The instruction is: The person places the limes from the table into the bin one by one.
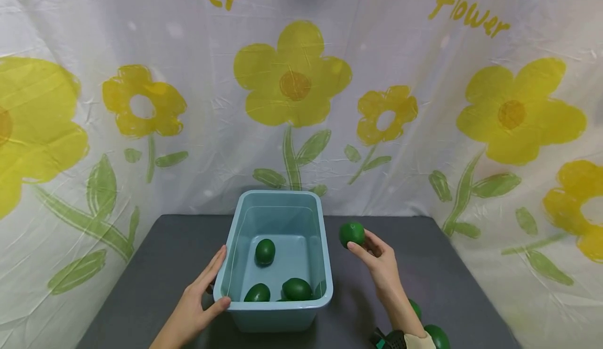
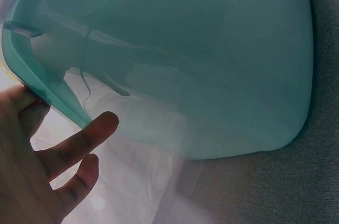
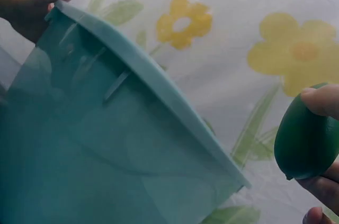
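- Your right hand (image 1: 381, 262) pinches a green fruit (image 1: 352, 234) between thumb and fingers; the fruit is raised above the counter (image 1: 424, 265), to the right of the blue bin (image 1: 273, 305) and apart from it.
- Your left hand (image 1: 195, 294) rests at the bin's near left corner; its fingers lie extended along the side, thumb on the rim.
- The held fruit looks light, firm and smooth; it could slip if you squeeze near its pointed tip, so take it round the widest part, thumb opposite 2 or more fingers.
- The bin looks like thin, light plastic; its walls may flex, so steady it by the stiffer rim.
- 3 fruits (image 1: 265, 251) show plainly inside; a green sliver (image 1: 282, 300) by the near rim may be a 4th, but too little shows.
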Demonstrator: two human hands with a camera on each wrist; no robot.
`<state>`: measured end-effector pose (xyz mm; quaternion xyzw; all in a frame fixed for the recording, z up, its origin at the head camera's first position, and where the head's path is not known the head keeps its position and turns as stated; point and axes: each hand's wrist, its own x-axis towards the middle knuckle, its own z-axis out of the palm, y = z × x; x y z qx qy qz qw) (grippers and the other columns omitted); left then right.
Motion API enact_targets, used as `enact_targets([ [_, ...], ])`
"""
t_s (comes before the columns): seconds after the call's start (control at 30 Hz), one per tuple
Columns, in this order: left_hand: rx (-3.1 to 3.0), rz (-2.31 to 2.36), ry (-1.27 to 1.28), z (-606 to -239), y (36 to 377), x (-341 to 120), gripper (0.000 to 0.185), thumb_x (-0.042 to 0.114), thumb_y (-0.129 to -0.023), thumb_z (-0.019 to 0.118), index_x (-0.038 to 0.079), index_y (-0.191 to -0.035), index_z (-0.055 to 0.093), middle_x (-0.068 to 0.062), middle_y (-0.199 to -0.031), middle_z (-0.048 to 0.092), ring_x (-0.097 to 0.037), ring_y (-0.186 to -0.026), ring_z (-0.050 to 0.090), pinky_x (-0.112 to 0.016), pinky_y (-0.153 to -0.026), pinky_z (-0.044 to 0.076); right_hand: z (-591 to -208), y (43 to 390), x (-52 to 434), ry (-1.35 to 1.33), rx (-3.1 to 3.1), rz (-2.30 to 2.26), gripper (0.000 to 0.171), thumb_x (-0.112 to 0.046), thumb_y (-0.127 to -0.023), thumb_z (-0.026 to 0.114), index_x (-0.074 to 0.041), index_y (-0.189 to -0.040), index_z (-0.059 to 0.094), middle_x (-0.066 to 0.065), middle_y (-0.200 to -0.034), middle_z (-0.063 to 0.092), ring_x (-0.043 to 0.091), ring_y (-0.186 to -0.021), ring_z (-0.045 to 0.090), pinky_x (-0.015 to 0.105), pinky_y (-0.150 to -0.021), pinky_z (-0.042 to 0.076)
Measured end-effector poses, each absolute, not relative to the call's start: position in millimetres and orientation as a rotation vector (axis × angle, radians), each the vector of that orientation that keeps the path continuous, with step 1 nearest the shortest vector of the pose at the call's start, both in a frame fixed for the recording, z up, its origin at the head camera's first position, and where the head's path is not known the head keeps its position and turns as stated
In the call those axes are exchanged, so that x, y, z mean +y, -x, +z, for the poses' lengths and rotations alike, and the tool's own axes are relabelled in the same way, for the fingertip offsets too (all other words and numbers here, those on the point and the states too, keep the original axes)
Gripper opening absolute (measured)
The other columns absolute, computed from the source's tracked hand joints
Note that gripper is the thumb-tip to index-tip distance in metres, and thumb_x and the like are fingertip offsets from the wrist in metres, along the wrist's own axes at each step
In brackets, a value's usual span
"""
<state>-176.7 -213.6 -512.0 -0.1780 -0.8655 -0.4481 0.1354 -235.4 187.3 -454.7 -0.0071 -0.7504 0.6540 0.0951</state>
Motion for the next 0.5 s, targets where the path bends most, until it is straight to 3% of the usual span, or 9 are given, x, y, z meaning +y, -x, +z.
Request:
enact_targets([
  [0.17, -2.506, -1.290, 0.516, -512, 178, -214, 0.086, 0.027, -0.099, 0.073, 0.026, -0.171, 0.026, 0.008, -0.176, 0.024, 0.001, -0.138, 0.044, -0.031, -0.075, 0.055, -446, 242, 179, -0.015, -2.200, 1.943, 0.047, -0.017, -0.095, 0.081, -0.007, -0.139, 0.070, -0.002, -0.113, 0.075, 0.014, -0.098, 0.063, 0.029, -0.090, 0.050],
  [0.37, -2.517, -1.285, 0.501, -511, 178, -213, 0.086, 0.028, -0.099, 0.074, 0.026, -0.170, 0.026, -0.009, -0.175, 0.029, 0.000, -0.139, 0.043, -0.030, -0.076, 0.055, -437, 249, 170, -0.045, -2.153, 1.974, 0.044, -0.015, -0.094, 0.081, -0.008, -0.136, 0.072, -0.003, -0.110, 0.076, 0.017, -0.100, 0.064, 0.031, -0.093, 0.050],
  [0.5, -2.527, -1.291, 0.484, -511, 178, -212, 0.086, 0.028, -0.099, 0.074, 0.027, -0.170, 0.026, -0.008, -0.175, 0.028, -0.004, -0.139, 0.046, -0.031, -0.075, 0.056, -434, 252, 165, -0.056, -2.129, 2.009, 0.046, -0.012, -0.093, 0.081, -0.007, -0.138, 0.071, -0.006, -0.110, 0.076, 0.015, -0.100, 0.065, 0.031, -0.094, 0.051],
])
